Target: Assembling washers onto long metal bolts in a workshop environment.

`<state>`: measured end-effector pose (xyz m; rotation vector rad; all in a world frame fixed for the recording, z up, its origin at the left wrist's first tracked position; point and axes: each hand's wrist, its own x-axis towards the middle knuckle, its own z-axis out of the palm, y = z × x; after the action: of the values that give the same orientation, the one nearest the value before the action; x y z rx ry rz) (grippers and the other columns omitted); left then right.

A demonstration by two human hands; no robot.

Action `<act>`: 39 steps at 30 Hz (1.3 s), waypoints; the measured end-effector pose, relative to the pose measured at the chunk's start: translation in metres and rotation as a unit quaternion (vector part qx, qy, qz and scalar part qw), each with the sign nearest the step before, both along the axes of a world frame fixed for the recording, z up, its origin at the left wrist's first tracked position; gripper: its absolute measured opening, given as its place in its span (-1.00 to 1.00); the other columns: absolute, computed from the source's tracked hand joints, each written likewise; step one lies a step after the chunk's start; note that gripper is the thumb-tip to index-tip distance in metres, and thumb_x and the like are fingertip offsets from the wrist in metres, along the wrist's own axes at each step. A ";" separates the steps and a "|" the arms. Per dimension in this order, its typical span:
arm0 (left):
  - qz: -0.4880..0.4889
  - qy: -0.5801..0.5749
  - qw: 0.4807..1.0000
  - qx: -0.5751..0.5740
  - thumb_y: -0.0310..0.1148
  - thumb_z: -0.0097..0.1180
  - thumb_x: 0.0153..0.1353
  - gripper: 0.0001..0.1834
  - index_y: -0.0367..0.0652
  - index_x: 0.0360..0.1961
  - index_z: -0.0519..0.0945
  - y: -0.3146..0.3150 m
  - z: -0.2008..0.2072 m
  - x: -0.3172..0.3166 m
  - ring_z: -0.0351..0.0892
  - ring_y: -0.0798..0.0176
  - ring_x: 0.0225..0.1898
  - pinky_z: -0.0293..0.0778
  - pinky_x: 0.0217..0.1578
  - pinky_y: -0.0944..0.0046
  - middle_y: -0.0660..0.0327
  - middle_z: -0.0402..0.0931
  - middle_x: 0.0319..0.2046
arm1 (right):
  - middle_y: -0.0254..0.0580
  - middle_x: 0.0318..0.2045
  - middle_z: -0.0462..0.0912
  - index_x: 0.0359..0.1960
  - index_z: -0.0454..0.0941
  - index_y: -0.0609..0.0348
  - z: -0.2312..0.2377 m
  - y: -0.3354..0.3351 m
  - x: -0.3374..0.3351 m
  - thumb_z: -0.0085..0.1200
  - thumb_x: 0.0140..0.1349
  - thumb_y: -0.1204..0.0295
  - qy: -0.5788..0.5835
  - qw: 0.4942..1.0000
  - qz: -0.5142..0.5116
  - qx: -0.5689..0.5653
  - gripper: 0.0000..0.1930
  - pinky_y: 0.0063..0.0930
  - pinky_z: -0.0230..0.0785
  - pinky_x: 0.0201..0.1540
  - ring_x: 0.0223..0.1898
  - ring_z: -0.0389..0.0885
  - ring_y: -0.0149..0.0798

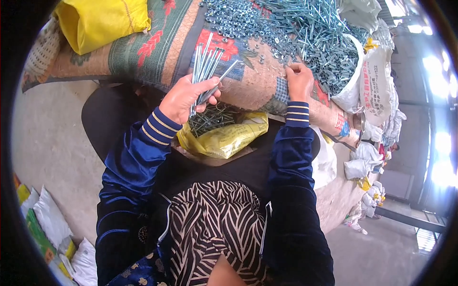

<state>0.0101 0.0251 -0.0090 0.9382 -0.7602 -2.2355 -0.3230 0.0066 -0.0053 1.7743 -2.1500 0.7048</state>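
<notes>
My left hand (187, 99) is closed round a loose bundle of long, thin metal bolts (206, 66). Their ends fan out above the fingers, and one bolt leans off to the right. My right hand (299, 85) rests at the near edge of the patterned cloth with its fingers curled and pinched. Whatever the fingertips hold, if anything, is too small to make out. Just beyond it are scattered small nuts and washers (238, 21). Below my left hand, a yellow plastic bag (234, 139) lies open in my lap with more bolts (212, 119) inside.
A patterned cloth (248, 88) covers the work surface. Long bolts (305, 19) are heaped at the back, beside short metal sleeves (334, 66) in a white sack (355, 62). A yellow bag (102, 24) lies far left. More sacks (50, 214) sit on the floor at left.
</notes>
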 end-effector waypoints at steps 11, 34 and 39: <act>0.005 -0.013 1.000 0.008 -0.24 0.17 0.20 -0.76 -0.17 -0.24 0.50 -0.004 0.000 0.000 0.46 0.52 -0.54 0.20 -0.74 0.60 0.31 0.50 -0.47 | -0.23 -0.63 0.58 -0.42 0.55 0.36 0.014 -0.033 0.053 0.15 -0.03 0.54 -0.408 0.887 0.101 0.192 -0.86 -0.59 0.34 -0.55 -0.56 0.52 -0.48; -0.015 0.002 1.000 -0.016 -0.28 0.25 0.11 -0.78 -0.09 -0.28 0.52 -0.004 0.004 -0.002 0.48 0.52 -0.54 0.13 -0.72 0.58 0.33 0.52 -0.49 | -0.18 -0.38 0.67 -0.27 0.62 0.31 0.032 0.029 0.143 0.16 0.09 0.60 -0.574 0.795 0.195 0.022 -0.85 -0.56 0.50 -0.25 -0.37 0.65 -0.37; 0.031 0.035 0.999 -0.003 -0.28 0.24 0.13 -0.79 -0.09 -0.29 0.50 -0.006 0.002 0.002 0.46 0.52 -0.53 0.13 -0.73 0.59 0.33 0.50 -0.48 | -0.10 -0.33 0.65 -0.32 0.63 0.19 0.031 0.000 0.146 0.15 0.07 0.51 -0.150 0.950 0.248 -0.120 -0.87 -0.29 0.42 -0.20 -0.27 0.60 -0.12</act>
<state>0.0125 0.0188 -0.0068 0.8651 -0.6972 -2.1987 -0.1769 0.0068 0.0258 2.1981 -1.6756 1.3714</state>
